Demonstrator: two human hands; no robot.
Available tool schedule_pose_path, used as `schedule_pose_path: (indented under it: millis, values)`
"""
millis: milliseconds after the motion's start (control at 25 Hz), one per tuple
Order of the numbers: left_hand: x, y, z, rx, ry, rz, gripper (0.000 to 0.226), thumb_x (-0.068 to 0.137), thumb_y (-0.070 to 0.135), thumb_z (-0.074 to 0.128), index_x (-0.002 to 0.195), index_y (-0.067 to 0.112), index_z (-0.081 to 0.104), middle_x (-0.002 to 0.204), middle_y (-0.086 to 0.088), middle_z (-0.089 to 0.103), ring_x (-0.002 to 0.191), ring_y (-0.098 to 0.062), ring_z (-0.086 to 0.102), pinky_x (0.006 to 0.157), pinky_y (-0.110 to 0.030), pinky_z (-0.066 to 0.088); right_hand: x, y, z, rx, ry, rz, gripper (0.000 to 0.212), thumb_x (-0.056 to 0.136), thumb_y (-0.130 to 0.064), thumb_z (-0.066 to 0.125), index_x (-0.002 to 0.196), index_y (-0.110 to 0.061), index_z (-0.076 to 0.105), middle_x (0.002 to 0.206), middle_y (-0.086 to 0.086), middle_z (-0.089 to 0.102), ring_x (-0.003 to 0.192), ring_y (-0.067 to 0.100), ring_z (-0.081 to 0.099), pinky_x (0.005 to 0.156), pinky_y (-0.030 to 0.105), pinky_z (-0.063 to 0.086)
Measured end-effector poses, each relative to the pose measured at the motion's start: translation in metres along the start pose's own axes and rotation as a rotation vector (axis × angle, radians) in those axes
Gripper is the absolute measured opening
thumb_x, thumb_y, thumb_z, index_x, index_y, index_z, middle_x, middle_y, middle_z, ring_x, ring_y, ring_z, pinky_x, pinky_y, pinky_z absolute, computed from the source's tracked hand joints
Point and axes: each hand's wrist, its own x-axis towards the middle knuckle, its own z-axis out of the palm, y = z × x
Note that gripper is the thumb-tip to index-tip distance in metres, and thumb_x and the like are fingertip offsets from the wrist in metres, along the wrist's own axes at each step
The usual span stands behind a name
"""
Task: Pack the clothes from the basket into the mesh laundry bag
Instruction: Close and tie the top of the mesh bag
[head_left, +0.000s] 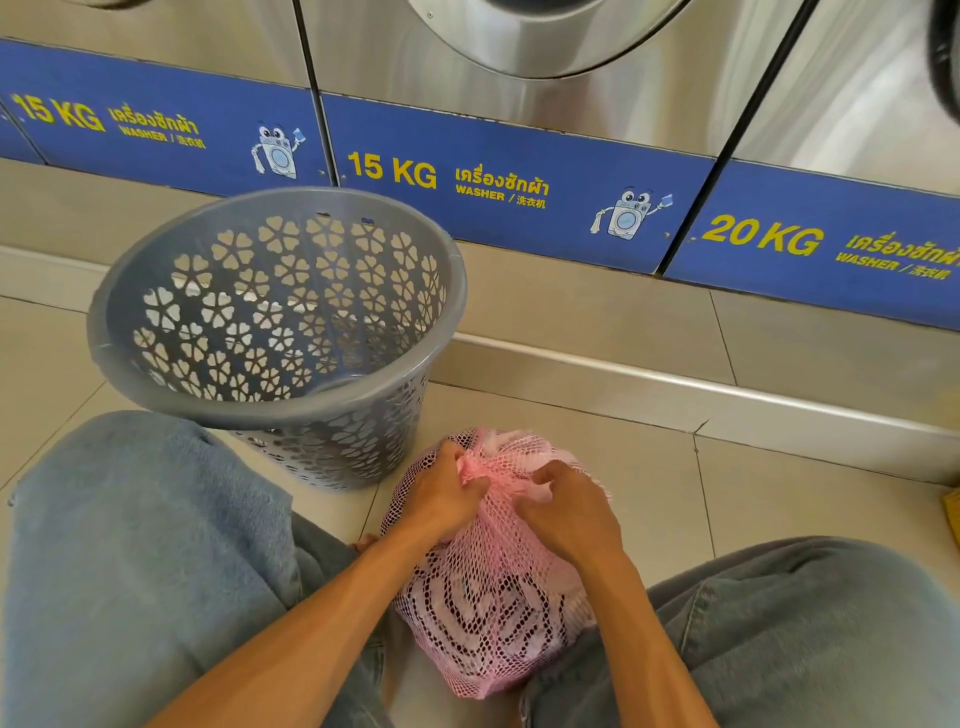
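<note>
A pink mesh laundry bag (493, 608), bulging with pale and dark clothes, stands on the floor between my knees. My left hand (441, 499) grips the bunched mesh at the bag's mouth. My right hand (569, 514) curls over the top of the bag just right of it, fingers pinching the gathered mesh. The grey plastic basket (104, 332) with flower-shaped holes stands on the floor to the upper left, tilted toward me; no clothes show inside it.
A row of steel washers with blue panels (519, 176) runs across the back on a tiled step (597, 332). My jeans-clad knees (135, 545) flank the bag. A yellow object (953, 512) pokes in at the right edge.
</note>
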Motion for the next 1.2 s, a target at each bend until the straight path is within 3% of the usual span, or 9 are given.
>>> schedule_pose_path:
  millis: [160,320,600,760,840,920,1000,1080,1200]
  values:
    - [0.004,-0.002,-0.001,-0.121,0.014,-0.077,0.046,0.093,0.031,0.065,0.124,0.02,0.034,0.097,-0.005,0.063,0.055,-0.015,0.063,0.037,-0.019,0.042,0.001,0.001,0.011,-0.069,-0.225,0.013,0.066,0.076,-0.051,0.072,0.133,-0.024,0.051,0.136,0.005,0.055,0.117,0.026,0.057,0.094,0.042,0.052]
    - [0.007,-0.012,-0.001,-0.238,0.101,-0.126,0.047,0.086,0.027,0.075,0.117,0.017,0.04,0.104,-0.007,0.063,0.063,-0.012,0.063,0.036,-0.012,0.042,0.006,0.004,0.007,-0.025,-0.115,0.053,0.06,0.079,-0.043,0.071,0.133,-0.022,0.055,0.134,0.003,0.059,0.117,0.025,0.06,0.095,0.042,0.052]
    - [0.017,-0.025,-0.005,-0.033,0.134,-0.238,0.091,0.067,0.056,0.082,0.136,0.023,0.033,0.14,-0.012,0.041,0.12,-0.028,0.05,0.085,-0.036,0.046,0.013,0.02,-0.001,-0.129,0.007,0.184,0.068,0.079,-0.056,0.067,0.138,-0.027,0.049,0.139,0.008,0.052,0.127,0.032,0.048,0.103,0.047,0.041]
    - [0.026,-0.035,-0.003,0.058,0.086,-0.312,0.128,0.056,0.074,0.077,0.153,0.02,0.012,0.156,-0.017,0.025,0.146,-0.037,0.021,0.114,-0.053,0.028,0.017,0.028,0.004,-0.071,-0.13,0.305,0.11,0.069,-0.07,0.07,0.154,-0.028,0.014,0.156,0.019,0.028,0.136,0.042,0.039,0.108,0.056,0.038]
    - [0.031,-0.044,0.0,-0.058,0.023,-0.354,0.136,0.058,0.075,0.075,0.157,0.018,0.001,0.141,-0.013,0.052,0.149,-0.034,0.019,0.12,-0.055,0.02,0.016,0.029,0.012,-0.037,-0.265,0.354,0.13,0.064,-0.074,0.072,0.156,-0.032,-0.01,0.162,0.027,0.003,0.139,0.047,0.037,0.111,0.056,0.038]
    - [0.036,-0.055,0.003,-0.188,-0.065,-0.336,0.131,0.061,0.072,0.076,0.157,0.018,0.006,0.088,0.0,0.074,0.141,-0.027,0.041,0.119,-0.05,0.025,0.012,0.027,0.018,-0.051,-0.355,0.358,0.137,0.066,-0.072,0.073,0.154,-0.032,-0.023,0.161,0.031,-0.015,0.14,0.045,0.038,0.113,0.05,0.038]
    - [0.041,-0.066,0.005,-0.209,-0.148,-0.294,0.121,0.052,0.079,0.074,0.15,0.024,0.03,0.071,0.002,0.076,0.114,-0.021,0.064,0.112,-0.046,0.039,0.008,0.023,0.021,-0.089,-0.386,0.333,0.139,0.068,-0.072,0.073,0.153,-0.028,-0.028,0.159,0.031,-0.021,0.144,0.044,0.033,0.114,0.049,0.035]
    - [0.042,-0.07,0.002,-0.189,-0.176,-0.237,0.101,0.051,0.078,0.073,0.136,0.029,0.049,0.09,0.005,0.077,0.106,-0.017,0.067,0.106,-0.044,0.046,0.004,0.018,0.025,-0.109,-0.415,0.305,0.143,0.066,-0.073,0.073,0.152,-0.026,-0.031,0.159,0.027,-0.026,0.148,0.044,0.022,0.115,0.049,0.031]
    - [0.038,-0.065,-0.003,-0.161,-0.164,-0.204,0.076,0.071,0.063,0.076,0.133,0.027,0.052,0.122,0.0,0.069,0.123,-0.02,0.057,0.109,-0.042,0.043,-0.004,0.014,0.035,-0.137,-0.4,0.288,0.147,0.063,-0.073,0.075,0.151,-0.025,-0.033,0.159,0.025,-0.029,0.147,0.042,0.027,0.112,0.049,0.035]
